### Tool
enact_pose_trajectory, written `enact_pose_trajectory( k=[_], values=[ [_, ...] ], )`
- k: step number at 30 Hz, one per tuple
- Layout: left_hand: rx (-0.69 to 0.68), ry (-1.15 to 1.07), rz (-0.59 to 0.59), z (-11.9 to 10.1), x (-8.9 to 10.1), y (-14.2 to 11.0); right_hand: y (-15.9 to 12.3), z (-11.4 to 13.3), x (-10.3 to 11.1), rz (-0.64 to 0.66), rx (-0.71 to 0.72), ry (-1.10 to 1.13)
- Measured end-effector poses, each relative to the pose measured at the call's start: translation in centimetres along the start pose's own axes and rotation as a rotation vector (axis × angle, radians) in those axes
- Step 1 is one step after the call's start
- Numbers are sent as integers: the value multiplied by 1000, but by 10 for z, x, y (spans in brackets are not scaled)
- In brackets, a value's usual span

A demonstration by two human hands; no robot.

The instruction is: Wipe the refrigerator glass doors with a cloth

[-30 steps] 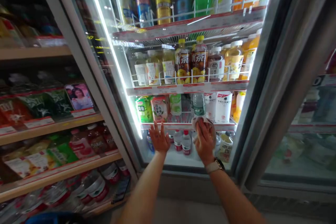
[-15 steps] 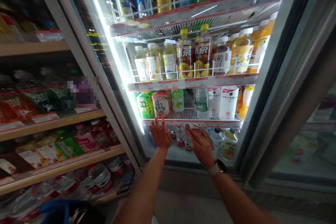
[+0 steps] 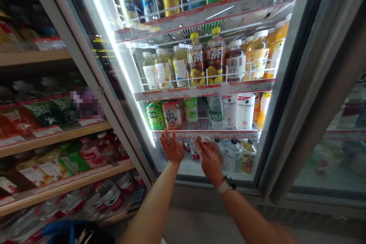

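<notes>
In the head view, your left hand (image 3: 172, 148) is spread with fingers apart, palm toward the refrigerator's glass door (image 3: 183, 170), over the lower shelf edge (image 3: 228, 134). Your right hand (image 3: 210, 160), a smartwatch (image 3: 229, 182) on its wrist, lies flat with fingers extended over a wiping cloth (image 3: 219, 152). The cloth is at the door, below the green-labelled water bottle (image 3: 216, 113) and left of the lemon-tea bottle (image 3: 247, 158).
</notes>
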State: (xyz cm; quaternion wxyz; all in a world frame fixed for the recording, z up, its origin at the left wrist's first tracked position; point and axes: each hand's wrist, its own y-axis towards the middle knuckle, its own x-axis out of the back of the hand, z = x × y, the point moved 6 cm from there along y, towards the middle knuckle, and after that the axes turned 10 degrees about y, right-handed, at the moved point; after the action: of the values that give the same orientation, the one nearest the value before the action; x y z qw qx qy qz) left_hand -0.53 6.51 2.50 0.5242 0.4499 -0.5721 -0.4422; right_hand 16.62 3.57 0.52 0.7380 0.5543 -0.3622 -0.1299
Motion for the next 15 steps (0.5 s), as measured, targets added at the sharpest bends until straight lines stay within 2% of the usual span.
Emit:
enact_pose_trajectory(
  k=[2, 5, 7, 9, 11, 13, 15],
  values=[
    [19, -5, 22, 2, -1, 0, -1, 2, -2, 45, 52, 15],
    [0, -7, 10, 0, 0, 1, 9, -10, 16, 32, 90, 17],
    [-29, -9, -19, -2, 3, 2, 21, -26, 39, -97, 39, -11],
    [-40, -19, -35, -3, 5, 3, 32, -43, 63, -284, -64, -42],
    [-29, -32, -33, -3, 4, 3, 39, -52, 77, -409, -150, -55],
    [-11, -32, -14, -2, 3, 2, 41, -51, 74, -437, -186, -56],
    [11, -24, 8, 0, 0, 0, 39, -39, 57, -396, -182, -52]
  ],
)
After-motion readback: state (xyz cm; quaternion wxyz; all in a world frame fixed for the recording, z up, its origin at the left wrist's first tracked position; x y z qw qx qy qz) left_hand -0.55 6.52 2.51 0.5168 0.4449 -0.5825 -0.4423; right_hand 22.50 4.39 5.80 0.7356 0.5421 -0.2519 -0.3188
